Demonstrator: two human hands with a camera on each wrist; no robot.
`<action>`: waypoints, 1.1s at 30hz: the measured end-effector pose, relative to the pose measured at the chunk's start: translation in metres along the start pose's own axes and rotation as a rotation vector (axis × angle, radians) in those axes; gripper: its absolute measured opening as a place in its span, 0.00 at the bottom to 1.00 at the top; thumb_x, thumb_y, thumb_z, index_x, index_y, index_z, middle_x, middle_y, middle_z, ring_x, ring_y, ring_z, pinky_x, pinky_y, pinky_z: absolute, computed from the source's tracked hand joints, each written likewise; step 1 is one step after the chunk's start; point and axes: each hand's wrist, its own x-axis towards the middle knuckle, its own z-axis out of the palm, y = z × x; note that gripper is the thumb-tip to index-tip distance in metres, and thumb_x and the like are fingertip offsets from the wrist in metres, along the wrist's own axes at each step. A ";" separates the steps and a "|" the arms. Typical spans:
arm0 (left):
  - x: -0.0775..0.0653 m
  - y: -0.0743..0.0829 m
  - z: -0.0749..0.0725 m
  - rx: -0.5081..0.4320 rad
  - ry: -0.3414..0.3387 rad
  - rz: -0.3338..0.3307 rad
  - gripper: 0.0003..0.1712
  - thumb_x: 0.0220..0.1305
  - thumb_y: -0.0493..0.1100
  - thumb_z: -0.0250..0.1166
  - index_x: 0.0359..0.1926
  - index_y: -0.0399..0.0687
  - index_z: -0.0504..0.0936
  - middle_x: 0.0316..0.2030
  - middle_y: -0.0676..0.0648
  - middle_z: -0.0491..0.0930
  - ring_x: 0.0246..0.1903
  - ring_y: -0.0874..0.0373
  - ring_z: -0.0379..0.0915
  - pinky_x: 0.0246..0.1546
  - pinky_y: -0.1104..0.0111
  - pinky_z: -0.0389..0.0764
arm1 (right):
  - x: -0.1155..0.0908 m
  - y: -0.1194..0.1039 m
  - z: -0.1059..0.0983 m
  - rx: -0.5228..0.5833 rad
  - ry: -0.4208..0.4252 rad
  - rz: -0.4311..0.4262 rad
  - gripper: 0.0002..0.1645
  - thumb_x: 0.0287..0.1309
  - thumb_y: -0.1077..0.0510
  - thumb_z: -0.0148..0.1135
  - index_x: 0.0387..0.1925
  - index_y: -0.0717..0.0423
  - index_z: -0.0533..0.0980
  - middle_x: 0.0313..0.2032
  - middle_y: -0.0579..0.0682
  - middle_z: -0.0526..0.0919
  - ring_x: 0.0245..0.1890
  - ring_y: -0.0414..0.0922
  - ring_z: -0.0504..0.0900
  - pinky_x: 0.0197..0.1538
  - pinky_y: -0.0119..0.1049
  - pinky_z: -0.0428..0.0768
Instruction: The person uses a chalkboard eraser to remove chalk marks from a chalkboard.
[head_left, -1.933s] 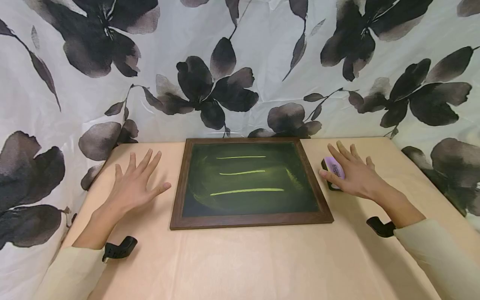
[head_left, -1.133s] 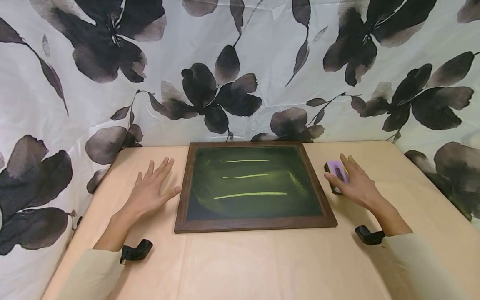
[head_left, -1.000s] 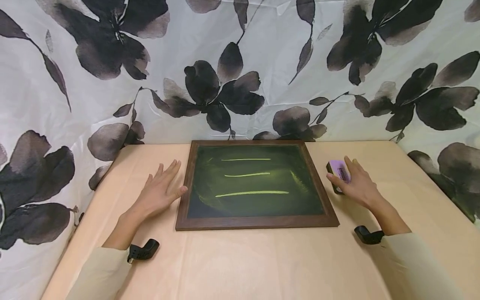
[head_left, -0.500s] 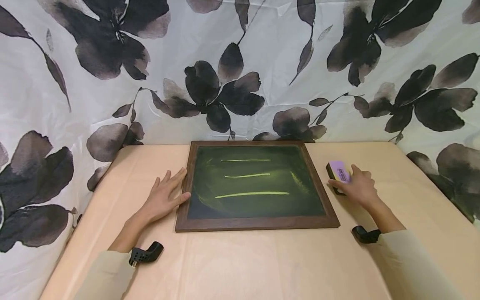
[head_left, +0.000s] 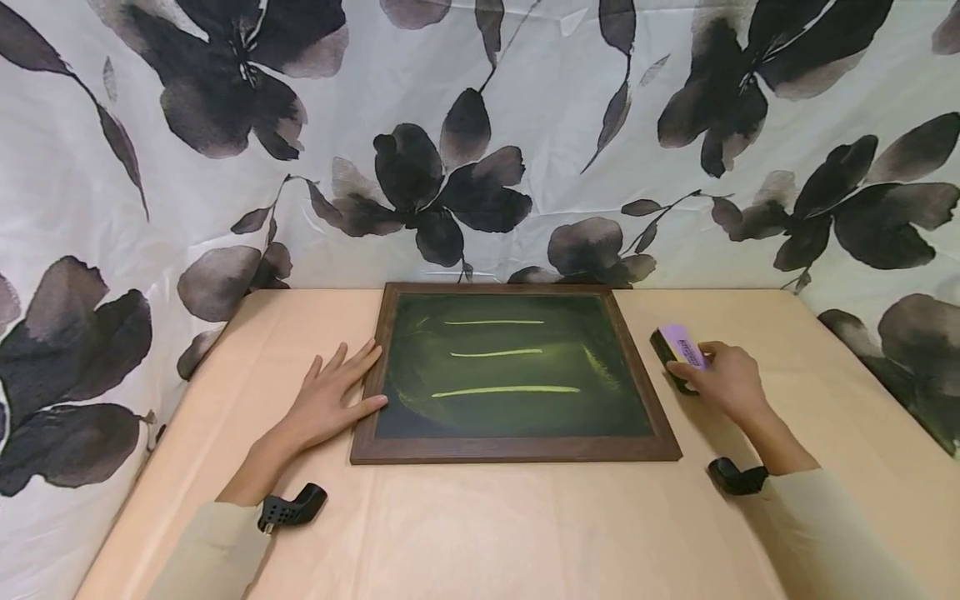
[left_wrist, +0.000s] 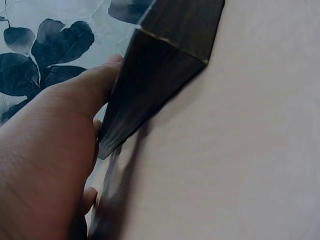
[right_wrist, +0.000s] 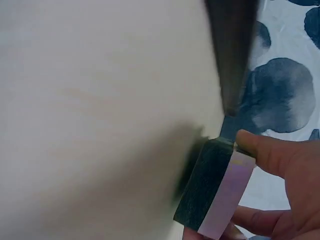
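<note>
Lying flat on the table (head_left: 480, 533), the left hand (head_left: 330, 398) has its fingers straight and slightly spread, with the thumb and fingertips touching the left edge of the chalkboard (head_left: 513, 371). The left wrist view shows that hand (left_wrist: 50, 150) pressed against the dark wooden frame (left_wrist: 150, 85). A black strap (head_left: 291, 508) sits at the left wrist and another (head_left: 738, 477) at the right.

To the right of the chalkboard, the right hand (head_left: 723, 382) grips an eraser (head_left: 678, 350), fingers curled round its near end. The eraser has a purple top and a black underside, and lies just beside the frame's right edge. In the right wrist view, thumb and fingers pinch the eraser (right_wrist: 217, 192) from both sides.

The chalkboard bears three pale horizontal lines (head_left: 495, 354). Behind the table hangs a white curtain (head_left: 480, 142) printed with dark flowers.
</note>
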 end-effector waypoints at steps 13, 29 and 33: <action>-0.001 -0.001 -0.001 -0.007 -0.004 -0.014 0.46 0.63 0.66 0.57 0.75 0.55 0.54 0.73 0.47 0.50 0.71 0.37 0.37 0.65 0.39 0.33 | 0.021 -0.052 -0.009 0.067 -0.056 -0.068 0.42 0.64 0.43 0.59 0.60 0.78 0.65 0.37 0.70 0.82 0.28 0.52 0.85 0.28 0.42 0.76; 0.001 0.001 -0.004 -0.001 -0.022 -0.020 0.46 0.63 0.66 0.57 0.75 0.54 0.53 0.74 0.47 0.49 0.71 0.38 0.36 0.65 0.39 0.33 | 0.053 -0.101 0.033 0.090 -0.058 -0.251 0.26 0.56 0.55 0.68 0.49 0.72 0.77 0.32 0.62 0.80 0.22 0.48 0.77 0.25 0.38 0.70; 0.001 0.001 -0.003 0.007 -0.028 -0.022 0.46 0.63 0.66 0.57 0.75 0.54 0.53 0.74 0.47 0.49 0.71 0.38 0.36 0.65 0.39 0.33 | 0.058 -0.103 0.039 0.093 -0.087 -0.252 0.26 0.57 0.55 0.67 0.49 0.72 0.77 0.31 0.61 0.80 0.22 0.48 0.76 0.24 0.38 0.68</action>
